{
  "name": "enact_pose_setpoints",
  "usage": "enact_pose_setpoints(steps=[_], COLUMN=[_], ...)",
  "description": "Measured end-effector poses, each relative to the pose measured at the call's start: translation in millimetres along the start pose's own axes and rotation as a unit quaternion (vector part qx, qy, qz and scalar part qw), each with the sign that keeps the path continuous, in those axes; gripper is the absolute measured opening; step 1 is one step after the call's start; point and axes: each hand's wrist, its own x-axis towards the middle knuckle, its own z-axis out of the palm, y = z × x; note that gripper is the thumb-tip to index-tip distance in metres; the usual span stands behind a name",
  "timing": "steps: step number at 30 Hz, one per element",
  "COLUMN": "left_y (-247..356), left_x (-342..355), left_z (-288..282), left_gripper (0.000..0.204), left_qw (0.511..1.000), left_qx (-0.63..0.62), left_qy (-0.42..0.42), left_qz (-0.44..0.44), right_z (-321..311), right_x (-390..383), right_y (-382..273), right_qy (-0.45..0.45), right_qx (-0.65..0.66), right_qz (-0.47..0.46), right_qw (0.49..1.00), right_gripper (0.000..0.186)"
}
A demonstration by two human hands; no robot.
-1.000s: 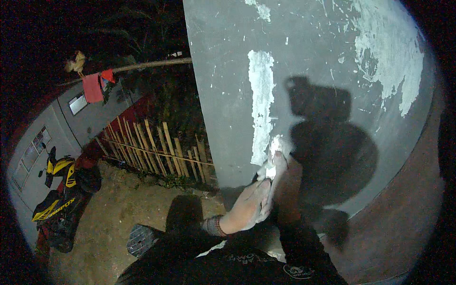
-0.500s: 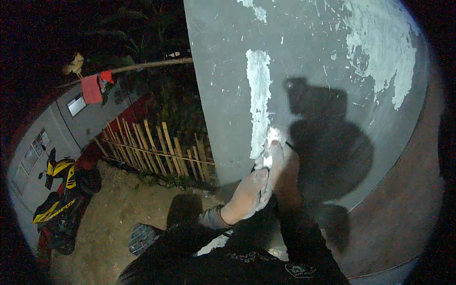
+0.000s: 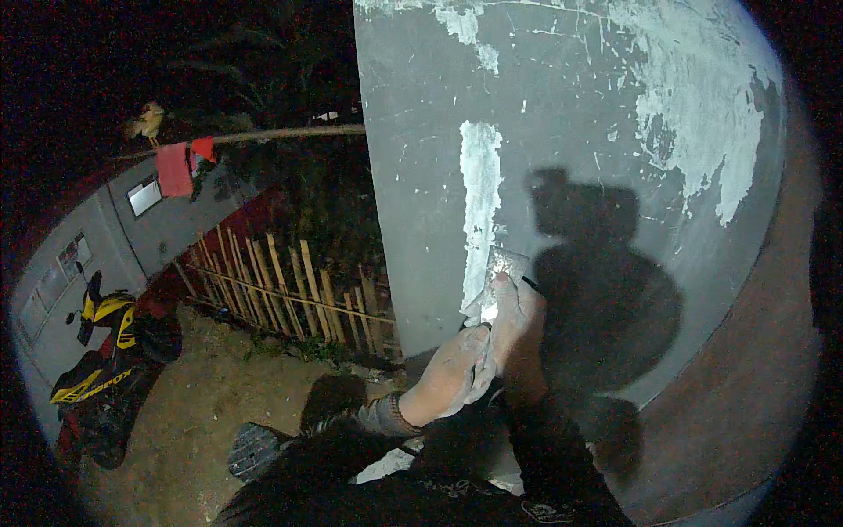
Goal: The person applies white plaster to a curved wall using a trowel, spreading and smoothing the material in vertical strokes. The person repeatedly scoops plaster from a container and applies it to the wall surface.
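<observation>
My right hand (image 3: 517, 327) grips a metal putty knife (image 3: 509, 261) smeared with white paste, thumb over its blade. The blade is beside the lower part of a vertical white patch (image 3: 479, 184) on the grey wall (image 3: 413, 105). My left hand (image 3: 446, 378) is closed just below and left of my right, fingertips against it, around a white-smeared item that is mostly hidden. More ragged white patches (image 3: 694, 105) mark the wall's upper right, and my head's shadow falls right of my hands.
A black and yellow motorbike (image 3: 105, 351) stands at left on a dirt yard (image 3: 211, 395), beside a grey building (image 3: 123, 228). Behind are a bamboo fence (image 3: 285, 281) and a pole (image 3: 290, 133) with red cloths (image 3: 174, 169) and a perched bird (image 3: 149, 120).
The view has shifted, with the wall lower in frame. My hands and the putty knife have moved slightly up and left relative to the wall's vertical white patch.
</observation>
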Motion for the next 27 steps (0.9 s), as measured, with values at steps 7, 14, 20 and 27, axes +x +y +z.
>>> enact_pose_setpoints(steps=[7, 14, 20, 27], left_y=[8.7, 26.1, 34.9, 52.3], left_x=[5.4, 10.5, 14.9, 16.1], left_z=[2.4, 1.7, 4.5, 13.3], left_gripper=[0.038, 0.037, 0.037, 0.037], left_qw=[0.999, 0.994, 0.993, 0.996], left_qx=[0.027, 0.024, 0.068, 0.037], left_qy=[0.047, -0.005, 0.002, 0.003], left_qz=[-0.002, 0.105, 0.092, 0.083], right_z=[6.8, 12.1, 16.1, 19.1], right_x=[2.9, 20.0, 26.7, 37.6], right_y=[-19.9, -15.6, -28.7, -39.7], right_qy=[-0.019, -0.059, -0.028, -0.040], right_qx=[0.026, 0.049, -0.008, 0.043], right_qz=[-0.050, -0.122, -0.047, -0.065], right_qw=[0.998, 0.990, 0.998, 0.996], right_gripper=[0.033, 0.035, 0.035, 0.034])
